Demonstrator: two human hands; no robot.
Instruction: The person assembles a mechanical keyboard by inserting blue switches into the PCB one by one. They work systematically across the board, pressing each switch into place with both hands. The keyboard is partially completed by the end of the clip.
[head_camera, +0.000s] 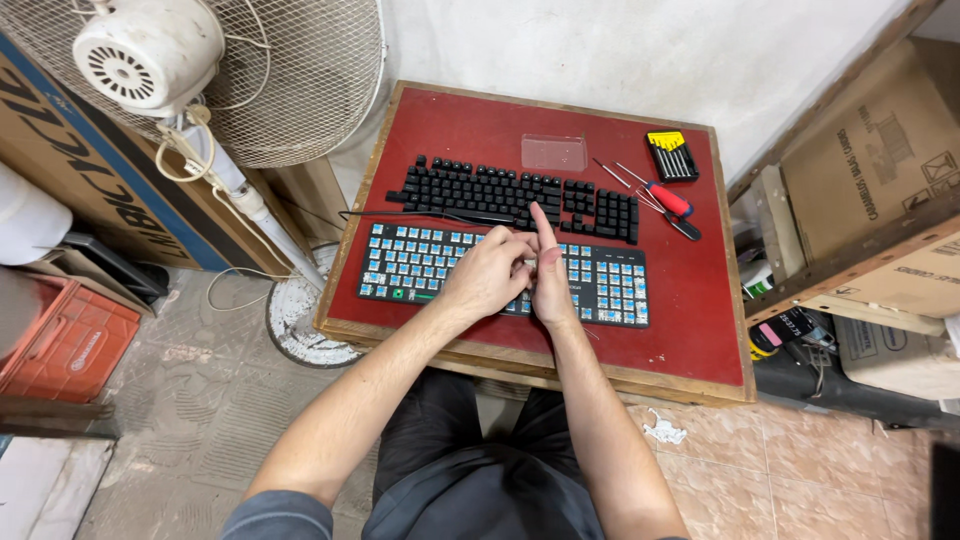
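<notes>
Two keyboards lie on a red-topped wooden table. The far one is a black keyboard with all its keycaps on. The near one is a stripped keyboard showing blue switches. My left hand rests curled over the middle of the stripped keyboard, fingers meeting my right hand. My right hand stands on edge beside it, index finger pointing up over the black keyboard; a small item may be pinched between the hands, too small to tell.
A clear plastic tray lies behind the black keyboard. A case of screwdriver bits, a red-handled screwdriver and thin picks sit at the far right. A white standing fan is at left, cardboard boxes on shelves at right.
</notes>
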